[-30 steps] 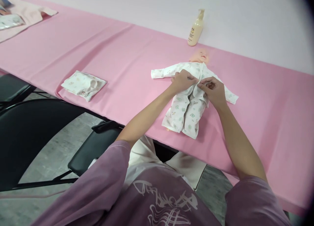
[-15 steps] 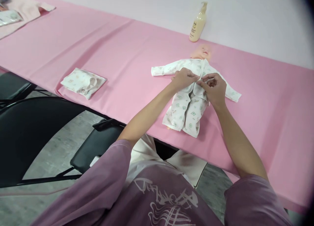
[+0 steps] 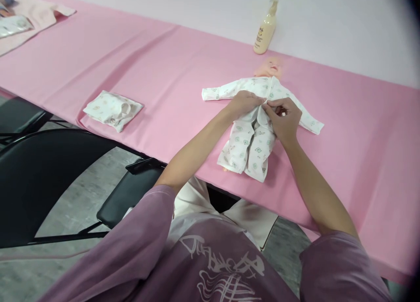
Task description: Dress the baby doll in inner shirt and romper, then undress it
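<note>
A baby doll lies on its back on the pink table, dressed in a white printed romper with sleeves spread out. My left hand pinches the left edge of the romper's front opening at the doll's belly. My right hand pinches the right edge of the same opening, fingertips nearly meeting the left ones. Both hands are closed on the cloth.
A folded white printed garment lies to the left near the table's front edge. A cream pump bottle stands behind the doll's head. Pale pink cloth and a packet sit at far left. Black folding chairs stand beside me.
Both hands have crept slightly up the romper's front, keeping their pinch on its edges. The view shifted a little.
</note>
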`<state>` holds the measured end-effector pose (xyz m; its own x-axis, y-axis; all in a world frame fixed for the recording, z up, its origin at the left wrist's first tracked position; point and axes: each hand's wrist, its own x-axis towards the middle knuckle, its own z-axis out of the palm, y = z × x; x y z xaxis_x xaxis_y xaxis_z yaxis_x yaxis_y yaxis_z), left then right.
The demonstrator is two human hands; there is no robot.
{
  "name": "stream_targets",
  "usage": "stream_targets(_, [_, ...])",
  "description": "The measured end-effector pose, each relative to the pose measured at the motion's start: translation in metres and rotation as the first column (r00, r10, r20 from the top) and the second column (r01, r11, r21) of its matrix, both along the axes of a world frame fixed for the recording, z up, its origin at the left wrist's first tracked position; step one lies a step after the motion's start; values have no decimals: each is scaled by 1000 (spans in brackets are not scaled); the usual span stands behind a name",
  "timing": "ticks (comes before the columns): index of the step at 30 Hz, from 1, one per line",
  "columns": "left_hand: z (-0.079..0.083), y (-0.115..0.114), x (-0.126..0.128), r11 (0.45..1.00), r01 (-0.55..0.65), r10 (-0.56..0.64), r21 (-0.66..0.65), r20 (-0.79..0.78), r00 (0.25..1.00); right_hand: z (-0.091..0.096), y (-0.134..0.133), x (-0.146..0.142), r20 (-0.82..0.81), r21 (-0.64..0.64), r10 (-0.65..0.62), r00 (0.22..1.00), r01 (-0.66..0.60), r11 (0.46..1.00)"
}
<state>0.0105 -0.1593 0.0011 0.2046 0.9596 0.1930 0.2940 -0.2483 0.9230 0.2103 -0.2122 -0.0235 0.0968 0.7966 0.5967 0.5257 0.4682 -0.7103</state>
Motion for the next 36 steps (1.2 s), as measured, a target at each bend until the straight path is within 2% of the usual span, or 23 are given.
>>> stream_targets(5, [9,-5,-5,992,70,-70,-110,2,998,1,2,6,51,31,56,997,-58,998])
stream_targets(11, [17,-15,-7,972,103,-87,-211,83,993,-4,5,1,56,32,-50,997,48,998])
stream_targets(18, [25,-20,2,959,52,-39,-280,52,998,-5,6,-1,75,36,-79,994,77,996])
stream_targets(24, [20,-17,6,949,87,-57,-304,108,993,-1,-2,-3,124,58,-74,990,67,996])
stream_targets(29, [9,-9,4,952,75,-21,-297,184,983,5,-7,-3,63,26,-49,997,47,999])
stream_targets(33, [-2,0,3,973,105,-57,-207,225,973,13,2,0,19,-33,-31,999,31,999])
stream_targets(36, [-5,3,2,969,127,-77,-211,229,970,21,13,3,13,-63,19,1000,-18,998])
